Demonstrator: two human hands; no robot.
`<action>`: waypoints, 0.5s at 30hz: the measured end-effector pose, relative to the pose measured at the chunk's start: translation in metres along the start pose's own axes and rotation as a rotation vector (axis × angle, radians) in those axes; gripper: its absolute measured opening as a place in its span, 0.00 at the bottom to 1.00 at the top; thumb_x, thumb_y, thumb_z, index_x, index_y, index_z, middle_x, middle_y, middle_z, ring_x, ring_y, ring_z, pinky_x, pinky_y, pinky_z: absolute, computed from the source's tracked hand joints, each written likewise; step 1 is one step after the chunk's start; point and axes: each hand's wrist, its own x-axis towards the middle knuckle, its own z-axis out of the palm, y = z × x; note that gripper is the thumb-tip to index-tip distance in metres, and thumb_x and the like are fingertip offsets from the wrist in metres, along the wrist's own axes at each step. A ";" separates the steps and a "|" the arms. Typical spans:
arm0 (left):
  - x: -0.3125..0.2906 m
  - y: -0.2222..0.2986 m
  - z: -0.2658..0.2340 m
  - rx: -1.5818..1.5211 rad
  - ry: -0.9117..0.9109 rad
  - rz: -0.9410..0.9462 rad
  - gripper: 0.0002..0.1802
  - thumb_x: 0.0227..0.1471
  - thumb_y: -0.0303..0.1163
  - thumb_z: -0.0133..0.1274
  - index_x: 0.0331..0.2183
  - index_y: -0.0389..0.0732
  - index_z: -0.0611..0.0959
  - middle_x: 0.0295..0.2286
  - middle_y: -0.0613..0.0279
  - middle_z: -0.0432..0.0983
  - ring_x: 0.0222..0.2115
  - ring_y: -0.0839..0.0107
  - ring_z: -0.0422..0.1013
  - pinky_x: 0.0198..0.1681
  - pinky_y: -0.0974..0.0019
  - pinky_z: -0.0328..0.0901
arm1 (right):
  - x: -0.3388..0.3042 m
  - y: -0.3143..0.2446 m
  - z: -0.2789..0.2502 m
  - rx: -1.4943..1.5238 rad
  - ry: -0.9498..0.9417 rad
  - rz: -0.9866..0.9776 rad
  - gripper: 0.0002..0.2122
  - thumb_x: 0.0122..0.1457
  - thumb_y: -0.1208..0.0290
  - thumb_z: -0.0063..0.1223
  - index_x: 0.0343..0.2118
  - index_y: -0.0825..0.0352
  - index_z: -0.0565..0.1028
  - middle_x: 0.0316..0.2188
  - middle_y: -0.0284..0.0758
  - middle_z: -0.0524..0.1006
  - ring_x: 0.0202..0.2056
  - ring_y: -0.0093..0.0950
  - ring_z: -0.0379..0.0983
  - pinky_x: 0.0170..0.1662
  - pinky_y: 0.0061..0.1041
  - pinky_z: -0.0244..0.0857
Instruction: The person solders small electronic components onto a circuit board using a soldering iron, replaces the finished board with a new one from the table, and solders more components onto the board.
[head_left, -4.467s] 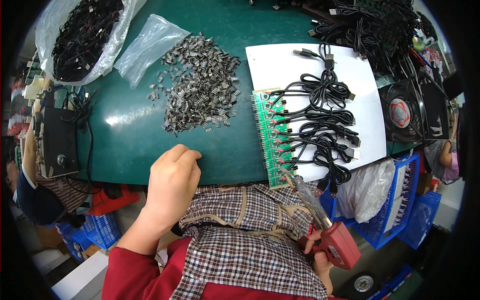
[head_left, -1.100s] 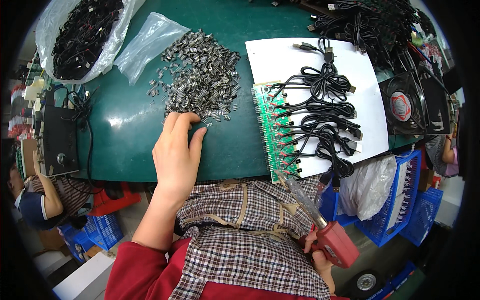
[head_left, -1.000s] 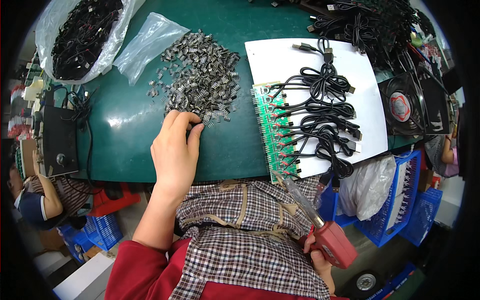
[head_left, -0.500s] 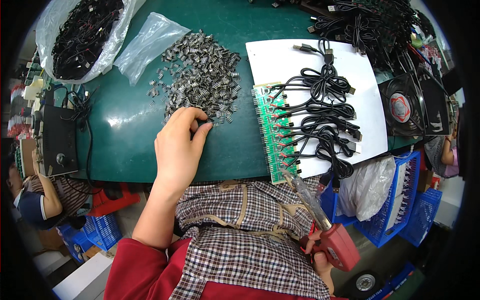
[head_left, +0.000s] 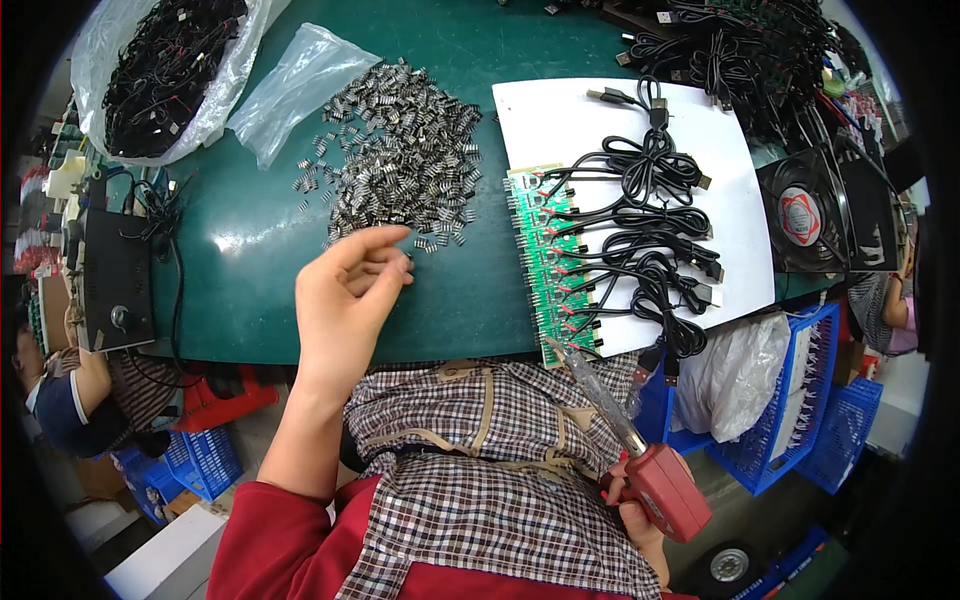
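Observation:
Just at the near edge of a pile of small metal connectors point(head_left: 405, 150), my left hand point(head_left: 345, 290) is closed with thumb and fingers curled together. Anything between its fingertips is too small to make out. My right hand point(head_left: 640, 520) grips a red soldering gun point(head_left: 668, 492) low at the right. Its long metal barrel is partly covered in clear wrapping, and its tip is by the near end of a green circuit board panel point(head_left: 548, 265). Black USB cables point(head_left: 655, 220) lie in bundles to the right, with their wire ends at the panel.
A white sheet point(head_left: 740, 200) lies under the cables. A black fan point(head_left: 805, 210) stands at the right, and more cables point(head_left: 750, 50) are heaped behind it. At left are a black control box point(head_left: 115, 280), a bag of black wires point(head_left: 95, 60) and a flat clear bag point(head_left: 300, 85).
My left hand has drawn back slightly from the connector pile, toward me and to the left. The soldering gun in my right hand has shifted a little left.

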 end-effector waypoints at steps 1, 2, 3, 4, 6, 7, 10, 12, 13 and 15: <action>-0.003 -0.002 0.000 -0.045 -0.063 -0.023 0.07 0.47 0.18 0.50 0.32 0.29 0.78 0.26 0.60 0.74 0.27 0.76 0.72 0.33 0.76 0.67 | 0.000 0.001 -0.001 -0.091 0.022 -0.043 0.23 0.48 0.54 0.56 0.36 0.72 0.72 0.19 0.28 0.74 0.20 0.24 0.71 0.25 0.22 0.64; -0.006 -0.003 0.000 -0.091 -0.126 -0.045 0.08 0.47 0.18 0.50 0.34 0.29 0.78 0.26 0.59 0.75 0.27 0.76 0.72 0.33 0.75 0.67 | 0.001 0.002 -0.005 -0.091 0.022 -0.043 0.23 0.48 0.54 0.56 0.36 0.72 0.72 0.19 0.28 0.74 0.20 0.24 0.71 0.25 0.22 0.64; -0.009 0.001 0.001 -0.124 -0.172 -0.106 0.08 0.47 0.19 0.51 0.34 0.29 0.78 0.27 0.58 0.75 0.28 0.75 0.73 0.34 0.75 0.68 | 0.002 0.001 -0.010 -0.052 -0.102 0.017 0.23 0.48 0.54 0.56 0.37 0.72 0.72 0.21 0.30 0.75 0.21 0.26 0.72 0.26 0.24 0.65; -0.011 0.001 0.003 -0.152 -0.205 -0.133 0.08 0.47 0.19 0.51 0.34 0.28 0.78 0.27 0.58 0.76 0.28 0.75 0.73 0.34 0.75 0.68 | 0.003 0.000 -0.012 -0.012 -0.225 0.077 0.23 0.48 0.54 0.55 0.38 0.71 0.72 0.23 0.31 0.75 0.23 0.29 0.73 0.28 0.25 0.66; -0.016 0.001 0.005 -0.184 -0.268 -0.176 0.08 0.48 0.19 0.51 0.33 0.28 0.78 0.27 0.58 0.76 0.30 0.75 0.73 0.36 0.75 0.68 | 0.006 -0.006 -0.009 0.017 -0.204 0.089 0.22 0.48 0.54 0.55 0.37 0.70 0.73 0.24 0.32 0.75 0.24 0.29 0.73 0.28 0.25 0.65; -0.018 0.001 0.008 -0.215 -0.291 -0.193 0.08 0.48 0.19 0.51 0.33 0.28 0.78 0.28 0.58 0.76 0.30 0.75 0.73 0.36 0.75 0.68 | 0.007 -0.008 -0.007 0.046 -0.183 0.102 0.22 0.48 0.53 0.55 0.36 0.69 0.74 0.24 0.33 0.75 0.24 0.30 0.73 0.28 0.26 0.65; -0.025 -0.002 0.013 -0.275 -0.333 -0.220 0.07 0.47 0.19 0.51 0.33 0.28 0.78 0.29 0.57 0.76 0.31 0.75 0.73 0.37 0.75 0.68 | 0.005 -0.005 -0.001 -0.091 0.002 -0.021 0.21 0.48 0.51 0.54 0.33 0.68 0.75 0.20 0.30 0.74 0.22 0.27 0.71 0.25 0.24 0.64; -0.027 -0.001 0.014 -0.258 -0.366 -0.206 0.07 0.47 0.19 0.51 0.33 0.28 0.78 0.29 0.57 0.76 0.31 0.75 0.73 0.37 0.75 0.68 | -0.001 0.002 -0.001 -0.127 0.030 -0.039 0.22 0.48 0.50 0.54 0.34 0.68 0.75 0.18 0.29 0.74 0.21 0.26 0.71 0.25 0.23 0.63; -0.029 0.001 0.015 -0.242 -0.399 -0.192 0.07 0.47 0.18 0.51 0.33 0.28 0.78 0.28 0.57 0.76 0.31 0.76 0.73 0.37 0.75 0.68 | -0.003 0.004 -0.002 -0.163 0.057 -0.057 0.22 0.47 0.49 0.54 0.34 0.68 0.75 0.16 0.29 0.73 0.20 0.25 0.71 0.25 0.22 0.63; -0.037 0.008 0.015 -0.254 -0.437 -0.272 0.07 0.47 0.18 0.51 0.33 0.28 0.78 0.29 0.57 0.75 0.31 0.76 0.73 0.38 0.76 0.68 | 0.002 -0.002 -0.004 -0.016 -0.007 0.034 0.24 0.47 0.49 0.55 0.35 0.69 0.74 0.17 0.31 0.74 0.20 0.25 0.71 0.25 0.22 0.64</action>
